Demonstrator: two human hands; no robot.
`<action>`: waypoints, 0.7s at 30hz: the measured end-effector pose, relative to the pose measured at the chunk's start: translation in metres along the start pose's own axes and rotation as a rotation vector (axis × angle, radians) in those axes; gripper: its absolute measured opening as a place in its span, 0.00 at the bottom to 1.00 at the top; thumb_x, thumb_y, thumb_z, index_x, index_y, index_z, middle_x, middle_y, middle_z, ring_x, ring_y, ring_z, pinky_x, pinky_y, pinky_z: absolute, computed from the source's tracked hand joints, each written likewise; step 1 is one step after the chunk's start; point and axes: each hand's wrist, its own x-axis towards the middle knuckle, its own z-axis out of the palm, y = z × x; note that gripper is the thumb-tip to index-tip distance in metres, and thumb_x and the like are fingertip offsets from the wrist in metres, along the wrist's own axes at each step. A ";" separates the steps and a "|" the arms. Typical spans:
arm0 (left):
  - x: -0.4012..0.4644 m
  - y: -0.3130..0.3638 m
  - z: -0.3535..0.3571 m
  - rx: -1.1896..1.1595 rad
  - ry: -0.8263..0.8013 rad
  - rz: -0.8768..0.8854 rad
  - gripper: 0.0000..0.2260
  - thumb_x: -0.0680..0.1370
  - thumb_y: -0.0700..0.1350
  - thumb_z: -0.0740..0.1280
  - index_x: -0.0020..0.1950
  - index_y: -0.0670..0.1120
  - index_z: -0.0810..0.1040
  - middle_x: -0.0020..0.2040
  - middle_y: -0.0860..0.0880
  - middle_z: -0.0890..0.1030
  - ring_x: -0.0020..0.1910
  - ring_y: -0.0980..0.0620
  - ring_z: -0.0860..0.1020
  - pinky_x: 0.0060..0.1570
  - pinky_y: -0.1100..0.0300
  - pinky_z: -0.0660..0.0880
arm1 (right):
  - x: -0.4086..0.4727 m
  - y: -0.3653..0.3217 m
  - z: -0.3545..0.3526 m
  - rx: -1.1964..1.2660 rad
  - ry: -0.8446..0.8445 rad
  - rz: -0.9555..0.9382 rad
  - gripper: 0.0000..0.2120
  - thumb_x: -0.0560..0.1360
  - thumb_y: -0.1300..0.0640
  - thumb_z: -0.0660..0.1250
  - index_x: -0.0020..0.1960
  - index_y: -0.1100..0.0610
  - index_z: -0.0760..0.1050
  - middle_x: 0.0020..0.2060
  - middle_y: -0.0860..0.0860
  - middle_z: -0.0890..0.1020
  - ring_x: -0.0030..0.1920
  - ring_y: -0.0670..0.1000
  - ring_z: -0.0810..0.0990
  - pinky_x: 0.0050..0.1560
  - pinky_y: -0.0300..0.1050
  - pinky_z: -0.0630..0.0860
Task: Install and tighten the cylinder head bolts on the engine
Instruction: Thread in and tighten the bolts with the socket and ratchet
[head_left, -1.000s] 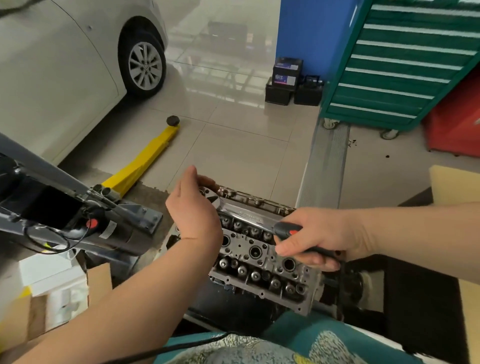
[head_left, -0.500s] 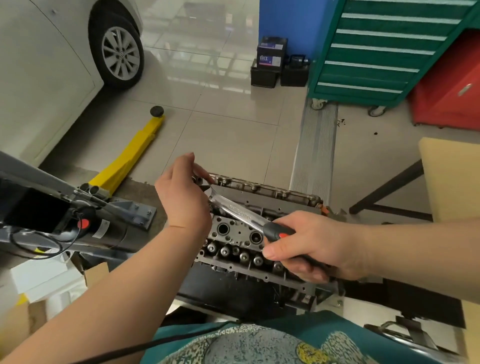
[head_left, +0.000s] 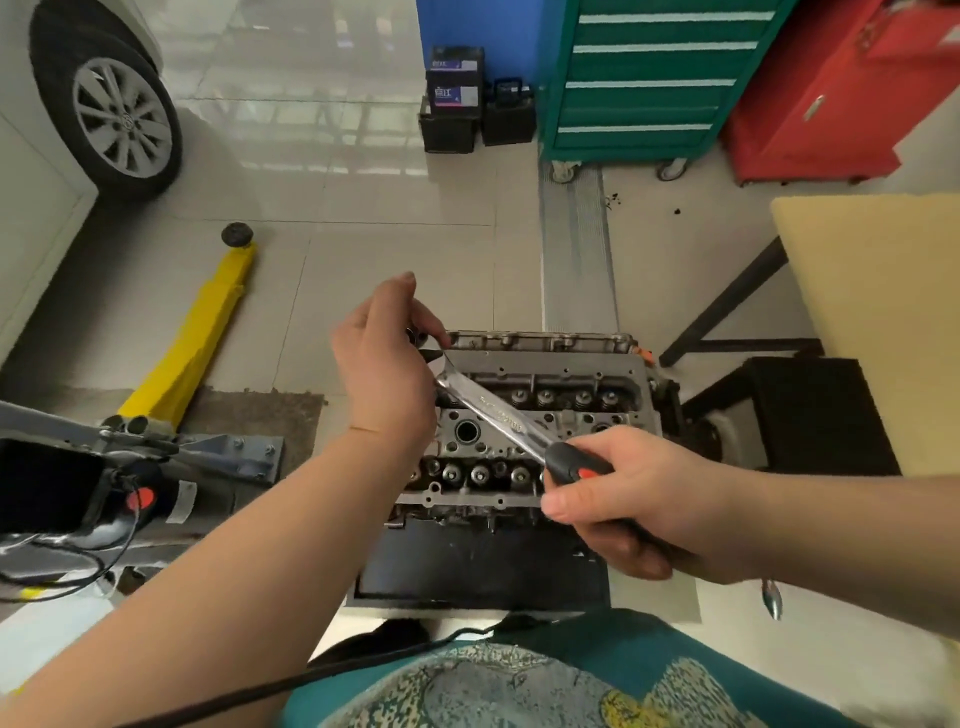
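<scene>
Grey metal, the cylinder head (head_left: 540, 415) sits on a dark stand on the floor, just in front of the person. The right hand (head_left: 634, 499) grips the black handle of a ratchet wrench (head_left: 498, 415) lying slantwise over it. The left hand (head_left: 387, 374) curls its fingers around the wrench's head at the far left corner.

Shiny metal ratchet (head_left: 491, 410), matt black handle; dull grey metal cylinder head (head_left: 540, 395).
</scene>
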 end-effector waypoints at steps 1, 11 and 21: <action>0.002 0.000 -0.002 0.012 -0.030 0.000 0.22 0.79 0.51 0.61 0.26 0.48 0.76 0.28 0.48 0.78 0.30 0.56 0.72 0.42 0.59 0.73 | 0.000 0.002 0.007 0.024 0.021 -0.008 0.12 0.77 0.52 0.74 0.44 0.57 0.73 0.28 0.53 0.72 0.24 0.50 0.69 0.26 0.41 0.64; 0.022 0.001 -0.025 0.052 -0.334 0.004 0.22 0.76 0.57 0.64 0.24 0.48 0.76 0.29 0.45 0.76 0.31 0.54 0.71 0.40 0.54 0.70 | 0.024 0.030 0.103 0.342 0.277 -0.182 0.11 0.76 0.54 0.72 0.43 0.57 0.72 0.26 0.54 0.70 0.21 0.49 0.65 0.23 0.39 0.60; 0.035 0.004 -0.039 0.067 -0.501 -0.026 0.21 0.73 0.59 0.65 0.25 0.48 0.76 0.29 0.46 0.78 0.31 0.54 0.73 0.43 0.52 0.71 | 0.035 0.030 0.133 0.358 0.315 -0.240 0.11 0.79 0.54 0.71 0.44 0.57 0.72 0.26 0.55 0.69 0.21 0.51 0.65 0.23 0.41 0.60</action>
